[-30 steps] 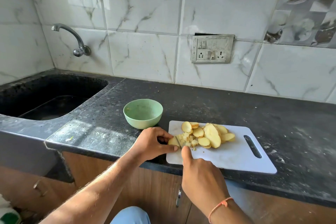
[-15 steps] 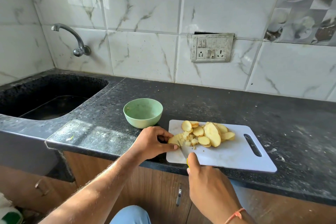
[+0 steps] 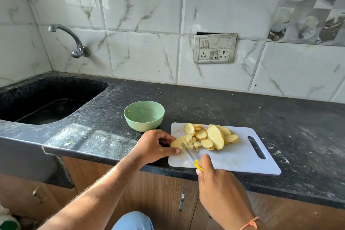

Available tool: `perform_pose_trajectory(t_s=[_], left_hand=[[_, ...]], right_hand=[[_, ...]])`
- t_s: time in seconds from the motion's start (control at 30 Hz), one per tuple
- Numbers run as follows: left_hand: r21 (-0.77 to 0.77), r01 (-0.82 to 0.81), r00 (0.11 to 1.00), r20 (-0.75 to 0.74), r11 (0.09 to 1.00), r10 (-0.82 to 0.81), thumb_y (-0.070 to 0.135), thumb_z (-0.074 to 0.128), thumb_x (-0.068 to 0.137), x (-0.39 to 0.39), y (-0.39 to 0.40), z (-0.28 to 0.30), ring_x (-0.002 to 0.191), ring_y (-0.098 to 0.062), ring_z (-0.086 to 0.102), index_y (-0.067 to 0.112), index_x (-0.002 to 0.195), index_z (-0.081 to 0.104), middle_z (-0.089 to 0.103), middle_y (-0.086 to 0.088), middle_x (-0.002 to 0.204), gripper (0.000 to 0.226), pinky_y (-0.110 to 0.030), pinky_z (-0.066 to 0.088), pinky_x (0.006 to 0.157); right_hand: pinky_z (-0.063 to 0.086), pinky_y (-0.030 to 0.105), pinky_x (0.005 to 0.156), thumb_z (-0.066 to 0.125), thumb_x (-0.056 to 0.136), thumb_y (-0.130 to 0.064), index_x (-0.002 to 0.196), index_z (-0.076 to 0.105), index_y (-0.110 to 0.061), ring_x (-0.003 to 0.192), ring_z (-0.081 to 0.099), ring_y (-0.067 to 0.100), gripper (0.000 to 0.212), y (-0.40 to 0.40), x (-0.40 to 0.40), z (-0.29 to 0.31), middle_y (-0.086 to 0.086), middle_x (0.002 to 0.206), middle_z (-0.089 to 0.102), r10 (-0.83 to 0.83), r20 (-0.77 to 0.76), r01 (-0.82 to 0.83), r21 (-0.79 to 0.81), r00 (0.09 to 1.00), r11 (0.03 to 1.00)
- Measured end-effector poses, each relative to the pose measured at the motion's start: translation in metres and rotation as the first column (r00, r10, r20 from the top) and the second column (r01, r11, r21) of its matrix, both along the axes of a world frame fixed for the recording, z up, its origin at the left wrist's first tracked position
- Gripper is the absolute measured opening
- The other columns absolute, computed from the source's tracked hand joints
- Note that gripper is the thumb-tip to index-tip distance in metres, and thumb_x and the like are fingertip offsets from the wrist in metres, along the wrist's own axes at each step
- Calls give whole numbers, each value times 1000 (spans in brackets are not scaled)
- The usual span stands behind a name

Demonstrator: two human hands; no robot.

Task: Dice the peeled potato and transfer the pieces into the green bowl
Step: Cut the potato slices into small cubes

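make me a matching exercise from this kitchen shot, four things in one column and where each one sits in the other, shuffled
Things
1. pale green round bowl
2. white plastic cutting board
3. curved metal tap
4. knife with a yellow handle

Places
A. on the marble-tiled wall above the dark sink
B. in the right hand, blade at the potato piece that the left hand steadies
C. on the black counter, between the sink and the board
D. at the counter's front edge, under the sliced potato

Pairs: 1-C, 2-D, 3-A, 4-B
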State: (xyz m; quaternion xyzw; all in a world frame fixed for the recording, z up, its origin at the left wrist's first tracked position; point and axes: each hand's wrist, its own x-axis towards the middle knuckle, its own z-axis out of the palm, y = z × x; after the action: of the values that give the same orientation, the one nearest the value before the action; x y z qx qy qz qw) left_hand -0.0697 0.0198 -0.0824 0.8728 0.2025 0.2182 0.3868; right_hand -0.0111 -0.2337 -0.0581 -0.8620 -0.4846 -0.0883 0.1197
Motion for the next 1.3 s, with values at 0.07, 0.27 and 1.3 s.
perform_pose_trajectory(t_s=[0.07,0.27,1.3], left_hand=[[6,-4,1000,5,1000,4,47,98,66,0,0,0,84,-6,70,38,93,80,75,13,89,34,-32,60,79],[10,-2,1000,8,1000,2,45,99,67,0,-1,-1,83,-4,70,33,98,82,74,13,88,37,-27,59,77],[8,27,999,35,1000,-27,35,97,71,2,8,-5,84,-5,71,27,97,82,74,10,92,31,-27,60,78]], right_hand=[[40,37,48,26,109,-39,121,26,-28,51,44,20,17,2,0,-2,-5,58,45,4,2,-4,9,1000,1000],[21,31,34,51,102,-33,111,35,-25,39,21,14,20,13,2,5,-5,48,23,-78,47,80,-50,996,996],[25,32,46,35,104,-17,143,26,-15,72,56,27,40,54,-12,20,5,91,66,-46,30,48,-53,998,997]])
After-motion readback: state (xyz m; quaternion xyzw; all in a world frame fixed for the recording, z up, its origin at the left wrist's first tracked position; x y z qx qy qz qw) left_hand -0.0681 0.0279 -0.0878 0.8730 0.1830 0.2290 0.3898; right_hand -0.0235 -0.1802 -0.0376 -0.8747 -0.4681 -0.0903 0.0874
